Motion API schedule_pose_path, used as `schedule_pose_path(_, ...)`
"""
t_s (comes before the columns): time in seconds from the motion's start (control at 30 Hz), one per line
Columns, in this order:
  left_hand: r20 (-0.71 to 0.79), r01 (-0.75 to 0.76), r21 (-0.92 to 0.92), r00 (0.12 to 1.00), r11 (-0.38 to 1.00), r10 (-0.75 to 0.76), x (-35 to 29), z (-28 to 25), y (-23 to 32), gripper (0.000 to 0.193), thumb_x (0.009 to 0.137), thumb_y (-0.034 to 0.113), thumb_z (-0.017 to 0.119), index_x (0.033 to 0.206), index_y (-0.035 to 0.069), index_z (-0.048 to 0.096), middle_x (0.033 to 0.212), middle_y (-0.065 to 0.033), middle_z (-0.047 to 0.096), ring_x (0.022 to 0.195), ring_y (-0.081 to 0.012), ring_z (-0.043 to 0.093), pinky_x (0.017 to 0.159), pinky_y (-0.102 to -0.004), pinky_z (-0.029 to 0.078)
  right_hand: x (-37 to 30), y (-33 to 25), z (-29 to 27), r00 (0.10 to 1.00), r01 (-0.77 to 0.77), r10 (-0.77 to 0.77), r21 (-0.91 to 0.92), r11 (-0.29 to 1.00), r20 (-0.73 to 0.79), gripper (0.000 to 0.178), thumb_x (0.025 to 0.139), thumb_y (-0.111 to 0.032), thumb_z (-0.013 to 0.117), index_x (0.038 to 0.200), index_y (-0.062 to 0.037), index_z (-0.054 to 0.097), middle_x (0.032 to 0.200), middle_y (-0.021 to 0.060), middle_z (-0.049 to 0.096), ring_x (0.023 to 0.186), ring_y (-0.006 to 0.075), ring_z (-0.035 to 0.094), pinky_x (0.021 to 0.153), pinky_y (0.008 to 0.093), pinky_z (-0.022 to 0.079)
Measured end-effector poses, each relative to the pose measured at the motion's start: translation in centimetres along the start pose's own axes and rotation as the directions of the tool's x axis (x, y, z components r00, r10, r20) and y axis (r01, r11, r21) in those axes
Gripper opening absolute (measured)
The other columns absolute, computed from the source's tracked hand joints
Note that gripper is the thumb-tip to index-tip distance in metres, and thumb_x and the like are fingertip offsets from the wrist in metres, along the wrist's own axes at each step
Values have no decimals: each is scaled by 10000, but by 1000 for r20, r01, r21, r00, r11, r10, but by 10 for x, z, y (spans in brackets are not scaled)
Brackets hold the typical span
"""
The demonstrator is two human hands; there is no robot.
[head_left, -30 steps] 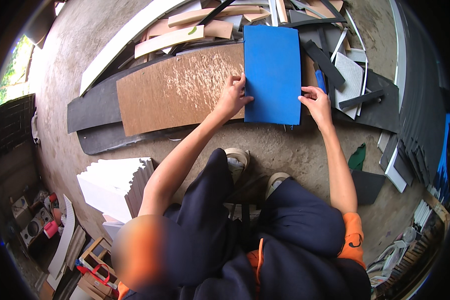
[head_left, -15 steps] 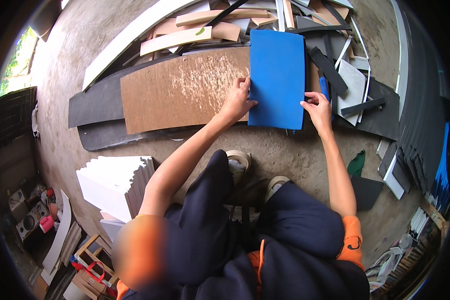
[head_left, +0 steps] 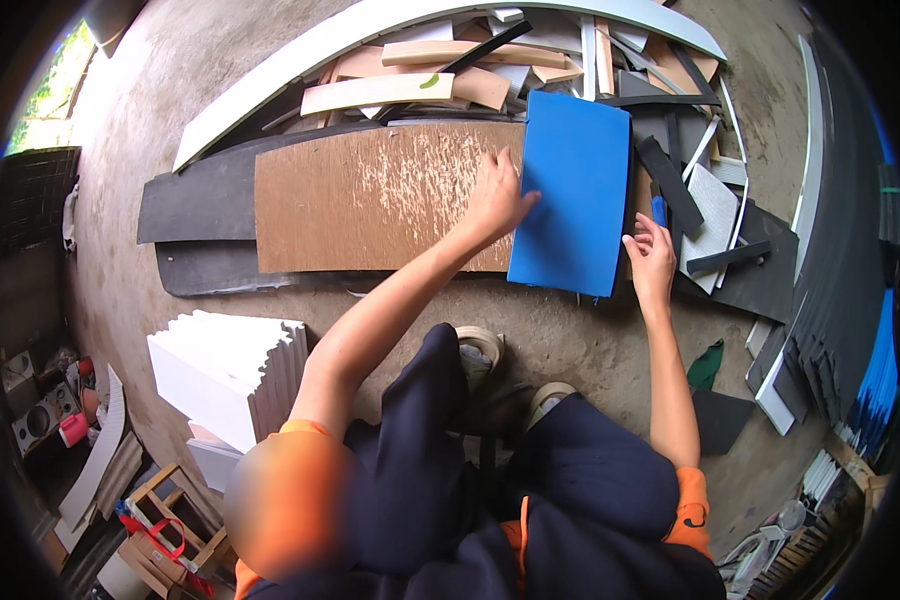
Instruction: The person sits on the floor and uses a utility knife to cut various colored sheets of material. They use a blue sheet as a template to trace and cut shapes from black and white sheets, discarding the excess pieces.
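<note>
A stack of blue rectangular foam-like sheets [head_left: 572, 190] lies across the right end of a scratched brown board [head_left: 310, 210]. My left hand [head_left: 497, 200] is at the stack's left edge, fingers spread, its thumb over the blue surface; whether it touches is hard to tell. Just beyond the stack's right edge, my right hand [head_left: 651, 262] hovers with bent fingers apart and nothing between them. Close above those fingers is a blue-handled tool [head_left: 659, 210], partly hidden among the scraps.
Foam offcuts [head_left: 375, 94] pile up behind the board, bordered by a long white strip [head_left: 260, 90]. Dark sheets [head_left: 195, 215] stick out at left. A white sheet stack [head_left: 215, 370] stands near my left knee. Dark grey sheets [head_left: 840, 220] line the right side.
My hands have come off the blue sheets' side edges and their fingers have opened. The right hand sits slightly away from the edge. The whole view has shifted a little.
</note>
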State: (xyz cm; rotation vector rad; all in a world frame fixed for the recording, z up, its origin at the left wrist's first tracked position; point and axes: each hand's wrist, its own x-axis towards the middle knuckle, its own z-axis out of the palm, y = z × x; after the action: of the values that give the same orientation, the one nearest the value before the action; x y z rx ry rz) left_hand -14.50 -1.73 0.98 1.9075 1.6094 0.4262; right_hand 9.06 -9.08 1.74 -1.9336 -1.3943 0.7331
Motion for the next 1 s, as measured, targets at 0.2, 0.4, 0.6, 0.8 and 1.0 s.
schedule_pose_path(0.2, 29, 89, -17, 996, 996, -88, 67, -4, 3, 700, 700, 357, 676, 1191, -61, 403, 1082, -257, 437, 967, -364, 493, 835, -386, 424, 24, -12, 15, 994, 111, -109, -134, 985, 24, 433, 717, -21, 643, 1131, 1, 518, 991, 91, 528, 724, 127, 538, 685, 250, 484)
schedule_pose_path(0.4, -22, 36, 17, 999, 999, -36, 70, 0, 7, 559, 653, 257, 714, 1069, -57, 513, 1029, -221, 497, 911, -334, 539, 798, -385, 442, 31, -9, 20, 991, 129, -127, -104, 986, 31, 480, 684, 24, 656, 1141, 1, 511, 998, 84, 522, 704, 126, 526, 666, 240, 482)
schedule_pose_path(0.6, -23, 63, -21, 998, 998, -64, 70, -3, 8, 539, 650, 228, 713, 1070, -52, 524, 1004, -212, 515, 922, -334, 538, 811, -385, 439, 32, -9, 22, 994, 100, -99, -23, 995, 34, 478, 683, 61, 639, 1140, 0, 512, 992, 75, 519, 707, 108, 517, 652, 225, 480)
schedule_pose_path(0.8, -8, 72, 25, 997, 997, -72, 71, -2, 11, 523, 670, 234, 703, 1065, -45, 505, 1035, -229, 477, 892, -356, 541, 803, -394, 449, 37, -7, 22, 997, 48, -49, 14, 999, 63, 472, 686, 77, 626, 1138, 17, 505, 987, 70, 513, 715, 84, 507, 660, 204, 481)
schedule_pose_path(1.0, 13, 45, 43, 999, 998, -45, 71, -4, 13, 497, 692, 230, 690, 1032, -63, 475, 1020, -273, 432, 868, -399, 537, 777, -403, 465, 39, -3, 20, 998, 41, -50, 167, 985, 48, 464, 658, 39, 669, 1099, 14, 528, 960, 81, 540, 706, 107, 532, 638, 227, 497)
